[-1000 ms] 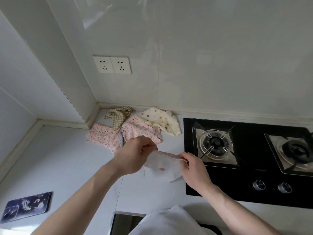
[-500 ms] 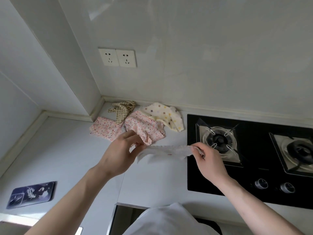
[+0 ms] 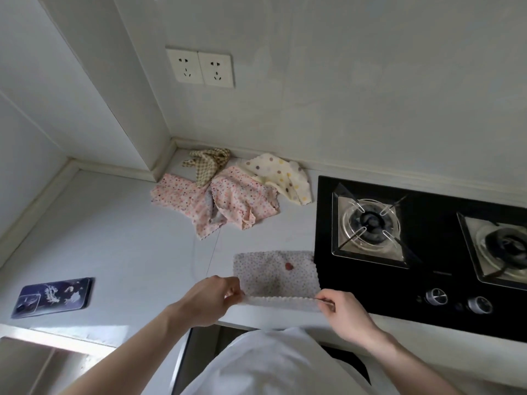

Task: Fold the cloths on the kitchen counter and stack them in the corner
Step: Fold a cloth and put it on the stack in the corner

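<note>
Both hands pinch the near edge of a white speckled cloth [image 3: 276,276] that lies spread flat on the counter [image 3: 119,238]: the left hand [image 3: 209,299] grips its near left corner between thumb and fingers, and the right hand [image 3: 343,310] grips its near right corner the same way. That edge is lifted slightly off the surface, while the rest of the cloth rests flat, its right side touching the black gas hob [image 3: 422,252]. A small red mark shows near the cloth's middle. Farther back, near the corner where the counter meets the wall, four unfolded cloths lie crumpled together: a pink floral cloth [image 3: 182,199] on the left, a second pink floral cloth [image 3: 245,199] overlapping it, a tan checked cloth [image 3: 209,163] behind them, and a cream polka-dot cloth [image 3: 281,173] to the right. A phone [image 3: 54,296] with a dark patterned back lies flat on the counter well to the left. Two wall sockets [image 3: 199,67] sit above the corner.
</note>
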`<action>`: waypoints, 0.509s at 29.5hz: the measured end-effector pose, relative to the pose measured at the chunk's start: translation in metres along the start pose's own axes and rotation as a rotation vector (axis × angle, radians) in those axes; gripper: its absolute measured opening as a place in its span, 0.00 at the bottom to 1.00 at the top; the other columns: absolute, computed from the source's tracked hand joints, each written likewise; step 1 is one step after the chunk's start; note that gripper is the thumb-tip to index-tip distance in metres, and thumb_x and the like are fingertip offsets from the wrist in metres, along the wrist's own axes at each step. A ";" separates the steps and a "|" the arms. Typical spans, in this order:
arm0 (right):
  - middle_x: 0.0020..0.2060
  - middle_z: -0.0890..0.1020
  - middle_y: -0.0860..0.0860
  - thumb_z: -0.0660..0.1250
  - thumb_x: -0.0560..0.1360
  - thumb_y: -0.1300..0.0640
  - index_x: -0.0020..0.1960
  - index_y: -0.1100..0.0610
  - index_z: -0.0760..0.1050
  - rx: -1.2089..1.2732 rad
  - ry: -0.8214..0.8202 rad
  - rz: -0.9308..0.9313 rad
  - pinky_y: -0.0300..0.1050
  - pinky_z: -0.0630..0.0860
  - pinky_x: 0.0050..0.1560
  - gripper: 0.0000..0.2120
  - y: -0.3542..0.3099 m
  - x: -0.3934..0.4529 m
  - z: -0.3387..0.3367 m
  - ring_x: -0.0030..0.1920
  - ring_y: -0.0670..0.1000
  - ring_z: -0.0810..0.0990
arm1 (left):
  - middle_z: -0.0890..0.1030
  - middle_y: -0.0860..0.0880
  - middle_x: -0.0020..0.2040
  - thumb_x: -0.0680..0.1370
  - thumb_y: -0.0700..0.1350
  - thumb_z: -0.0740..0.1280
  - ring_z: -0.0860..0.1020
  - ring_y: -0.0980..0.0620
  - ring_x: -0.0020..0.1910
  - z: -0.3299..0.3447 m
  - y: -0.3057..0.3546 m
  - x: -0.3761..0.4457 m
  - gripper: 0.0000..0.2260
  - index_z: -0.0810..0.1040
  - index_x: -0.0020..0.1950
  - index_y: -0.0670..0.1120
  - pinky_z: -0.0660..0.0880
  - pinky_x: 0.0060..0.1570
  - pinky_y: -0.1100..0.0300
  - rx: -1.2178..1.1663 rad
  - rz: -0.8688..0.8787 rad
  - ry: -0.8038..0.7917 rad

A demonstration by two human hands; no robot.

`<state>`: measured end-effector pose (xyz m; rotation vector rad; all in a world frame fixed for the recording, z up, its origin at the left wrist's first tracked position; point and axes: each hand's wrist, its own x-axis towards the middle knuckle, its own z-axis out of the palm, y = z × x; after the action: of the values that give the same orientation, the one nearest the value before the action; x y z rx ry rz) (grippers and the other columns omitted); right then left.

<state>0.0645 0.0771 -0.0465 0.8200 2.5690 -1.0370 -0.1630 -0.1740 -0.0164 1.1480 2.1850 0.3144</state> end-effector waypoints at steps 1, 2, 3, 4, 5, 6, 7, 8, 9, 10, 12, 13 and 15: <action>0.41 0.81 0.38 0.67 0.81 0.52 0.46 0.38 0.74 -0.017 -0.023 0.018 0.28 0.70 0.43 0.09 0.003 -0.001 0.004 0.44 0.33 0.78 | 0.85 0.56 0.54 0.84 0.59 0.62 0.76 0.55 0.44 0.007 -0.003 0.001 0.09 0.75 0.50 0.57 0.70 0.43 0.60 0.001 -0.024 -0.029; 0.41 0.81 0.38 0.67 0.81 0.52 0.45 0.38 0.74 -0.028 -0.039 0.033 0.29 0.70 0.43 0.10 0.005 -0.001 0.007 0.44 0.34 0.79 | 0.85 0.56 0.55 0.84 0.58 0.62 0.77 0.54 0.44 0.012 -0.005 0.002 0.08 0.74 0.48 0.58 0.71 0.43 0.59 -0.001 -0.039 -0.050; 0.40 0.81 0.39 0.67 0.80 0.52 0.44 0.38 0.74 -0.034 -0.050 0.047 0.31 0.71 0.42 0.10 0.009 0.000 0.008 0.44 0.35 0.79 | 0.85 0.56 0.55 0.84 0.58 0.62 0.78 0.53 0.45 0.017 -0.007 0.004 0.08 0.72 0.47 0.59 0.73 0.44 0.57 -0.004 -0.053 -0.066; 0.40 0.82 0.39 0.67 0.80 0.52 0.43 0.39 0.74 -0.034 -0.051 0.057 0.32 0.72 0.42 0.10 0.010 0.001 0.010 0.43 0.36 0.80 | 0.85 0.56 0.55 0.84 0.58 0.62 0.79 0.53 0.46 0.021 -0.008 0.006 0.07 0.71 0.46 0.60 0.74 0.45 0.56 -0.006 -0.062 -0.072; 0.40 0.83 0.40 0.68 0.79 0.52 0.42 0.39 0.75 -0.033 -0.045 0.062 0.33 0.73 0.42 0.10 0.010 0.003 0.009 0.43 0.37 0.81 | 0.85 0.56 0.55 0.84 0.57 0.63 0.79 0.52 0.46 0.023 -0.009 0.007 0.07 0.71 0.47 0.60 0.75 0.45 0.56 -0.003 -0.074 -0.070; 0.40 0.83 0.41 0.68 0.79 0.52 0.43 0.39 0.76 -0.029 -0.035 0.067 0.34 0.74 0.42 0.09 0.011 0.005 0.008 0.43 0.37 0.81 | 0.84 0.55 0.54 0.84 0.56 0.63 0.78 0.52 0.46 0.024 -0.009 0.009 0.06 0.72 0.47 0.60 0.74 0.45 0.56 0.004 -0.088 -0.058; 0.41 0.84 0.41 0.69 0.79 0.52 0.45 0.39 0.77 -0.019 -0.026 0.070 0.34 0.75 0.43 0.08 0.010 0.007 0.006 0.43 0.37 0.82 | 0.84 0.55 0.52 0.84 0.54 0.63 0.78 0.52 0.46 0.025 -0.010 0.011 0.05 0.72 0.48 0.59 0.74 0.45 0.57 0.008 -0.106 -0.040; 0.41 0.84 0.41 0.69 0.79 0.53 0.46 0.40 0.78 -0.004 -0.017 0.074 0.33 0.75 0.42 0.07 0.009 0.011 0.003 0.44 0.37 0.82 | 0.84 0.55 0.52 0.83 0.52 0.63 0.79 0.52 0.47 0.026 -0.011 0.014 0.04 0.73 0.48 0.59 0.75 0.45 0.56 0.005 -0.124 -0.015; 0.42 0.85 0.41 0.69 0.79 0.53 0.48 0.41 0.79 0.007 -0.008 0.077 0.32 0.75 0.42 0.06 0.008 0.014 0.000 0.43 0.37 0.82 | 0.83 0.55 0.51 0.83 0.51 0.63 0.80 0.51 0.47 0.026 -0.011 0.017 0.04 0.74 0.49 0.58 0.77 0.46 0.55 0.001 -0.145 0.013; 0.42 0.85 0.41 0.69 0.79 0.53 0.49 0.42 0.80 0.018 0.004 0.081 0.32 0.74 0.40 0.05 0.006 0.019 -0.004 0.43 0.38 0.82 | 0.83 0.55 0.51 0.83 0.51 0.63 0.80 0.50 0.48 0.025 -0.012 0.020 0.03 0.76 0.51 0.57 0.78 0.47 0.54 -0.002 -0.162 0.043; 0.42 0.85 0.42 0.69 0.79 0.53 0.51 0.44 0.80 0.032 0.031 0.087 0.33 0.74 0.38 0.04 0.002 0.029 -0.010 0.40 0.38 0.82 | 0.84 0.55 0.51 0.83 0.50 0.63 0.80 0.50 0.48 0.021 -0.011 0.028 0.04 0.77 0.53 0.56 0.78 0.48 0.53 -0.005 -0.189 0.099; 0.42 0.85 0.42 0.69 0.79 0.52 0.52 0.45 0.80 0.031 0.048 0.091 0.33 0.73 0.37 0.04 -0.001 0.034 -0.013 0.40 0.39 0.82 | 0.84 0.54 0.51 0.83 0.50 0.63 0.80 0.50 0.48 0.019 -0.011 0.032 0.04 0.78 0.54 0.56 0.79 0.48 0.53 -0.009 -0.202 0.121; 0.43 0.85 0.43 0.68 0.79 0.53 0.53 0.47 0.81 0.028 0.081 0.103 0.32 0.71 0.36 0.04 -0.006 0.045 -0.018 0.41 0.40 0.82 | 0.84 0.54 0.52 0.83 0.49 0.63 0.81 0.49 0.49 0.015 -0.012 0.040 0.05 0.78 0.55 0.55 0.79 0.48 0.53 -0.009 -0.232 0.147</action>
<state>0.0243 0.1045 -0.0490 1.0097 2.5533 -1.0315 -0.1777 -0.1502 -0.0514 0.8790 2.4147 0.3148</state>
